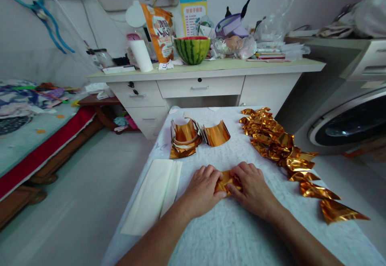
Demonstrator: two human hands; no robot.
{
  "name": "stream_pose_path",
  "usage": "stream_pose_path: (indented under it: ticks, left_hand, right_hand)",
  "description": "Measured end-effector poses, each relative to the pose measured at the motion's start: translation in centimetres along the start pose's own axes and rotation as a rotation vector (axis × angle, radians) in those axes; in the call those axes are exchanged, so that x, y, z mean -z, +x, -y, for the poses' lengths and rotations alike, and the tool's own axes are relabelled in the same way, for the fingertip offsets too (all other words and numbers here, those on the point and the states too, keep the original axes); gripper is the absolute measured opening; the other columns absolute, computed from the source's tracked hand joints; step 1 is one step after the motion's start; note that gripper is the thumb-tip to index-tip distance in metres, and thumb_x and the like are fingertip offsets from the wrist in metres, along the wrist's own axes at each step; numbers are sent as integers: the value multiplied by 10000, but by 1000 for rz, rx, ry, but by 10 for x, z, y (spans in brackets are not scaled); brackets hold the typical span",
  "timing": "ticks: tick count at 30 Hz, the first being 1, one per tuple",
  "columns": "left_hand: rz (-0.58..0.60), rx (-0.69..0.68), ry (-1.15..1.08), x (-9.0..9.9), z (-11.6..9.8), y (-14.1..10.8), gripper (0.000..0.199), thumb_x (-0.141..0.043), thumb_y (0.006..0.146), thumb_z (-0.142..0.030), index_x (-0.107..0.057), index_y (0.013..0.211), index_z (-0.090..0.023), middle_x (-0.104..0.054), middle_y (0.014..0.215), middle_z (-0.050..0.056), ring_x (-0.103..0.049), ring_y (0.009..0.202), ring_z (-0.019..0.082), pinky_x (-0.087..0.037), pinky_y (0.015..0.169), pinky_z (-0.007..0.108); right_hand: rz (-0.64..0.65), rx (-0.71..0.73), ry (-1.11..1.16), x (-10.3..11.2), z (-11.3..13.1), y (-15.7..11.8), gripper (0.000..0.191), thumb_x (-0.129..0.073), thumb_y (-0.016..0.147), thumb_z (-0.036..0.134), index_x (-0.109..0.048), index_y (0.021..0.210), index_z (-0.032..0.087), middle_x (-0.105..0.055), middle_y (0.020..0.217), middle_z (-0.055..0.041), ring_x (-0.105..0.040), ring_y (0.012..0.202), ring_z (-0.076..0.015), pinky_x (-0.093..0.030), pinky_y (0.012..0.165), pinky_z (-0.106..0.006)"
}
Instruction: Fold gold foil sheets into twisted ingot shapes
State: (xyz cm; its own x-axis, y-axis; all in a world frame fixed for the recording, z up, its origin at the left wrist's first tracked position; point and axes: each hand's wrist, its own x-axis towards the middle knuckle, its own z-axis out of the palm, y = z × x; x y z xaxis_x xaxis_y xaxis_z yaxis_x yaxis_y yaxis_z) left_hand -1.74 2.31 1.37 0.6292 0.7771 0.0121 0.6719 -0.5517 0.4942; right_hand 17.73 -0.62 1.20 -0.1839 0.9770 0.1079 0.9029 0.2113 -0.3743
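Note:
Between my hands, on the cloth-covered table, lies a small piece of gold foil paper. My left hand grips its left end, thumb and fingers closed on it. On the opposite end my right hand presses with its thumb and curled fingers. Beyond my hands stands a curled stack of gold foil sheets, with a single curved gold sheet beside it. Along the right edge runs a row of folded gold foil pieces. Pale yellowish paper sheets lie left of my left forearm.
Behind the table is a white desk bearing a cut watermelon, an orange snack bag, a paper roll and plastic bags. A washing machine stands at the right, a bed at the left.

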Motion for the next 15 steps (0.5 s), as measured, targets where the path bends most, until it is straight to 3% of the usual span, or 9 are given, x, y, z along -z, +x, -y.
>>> stream_pose_path:
  ticks: [6,12,15]
  left_hand:
    - [9,-17,-11,3,-1,-6,328,-657,827,-309,-526,1120,-239,-529,1126,33,-460,1058,237,-386,943,382]
    - [-23,-38,-10,1,2,-6,177,-476,950,-228,-562,1104,-244,-553,1106,21,-474,1026,211,-382,934,373]
    - [-51,-35,43,-1,0,-4,177,-547,915,-200,-580,1082,-248,-569,1085,15,-477,1014,215,-384,908,368]
  right_hand:
    - [-15,-1,-83,-7,4,-5,226,-610,840,413,-594,964,224,-567,961,-70,-490,898,-266,-342,765,-389]
    - [-12,-2,-107,-6,6,-6,235,-564,880,433,-582,981,222,-566,979,-81,-491,914,-273,-353,779,-396]
    - [-11,-5,-101,-5,7,-7,220,-569,880,415,-580,976,217,-567,980,-83,-491,916,-273,-360,789,-398]
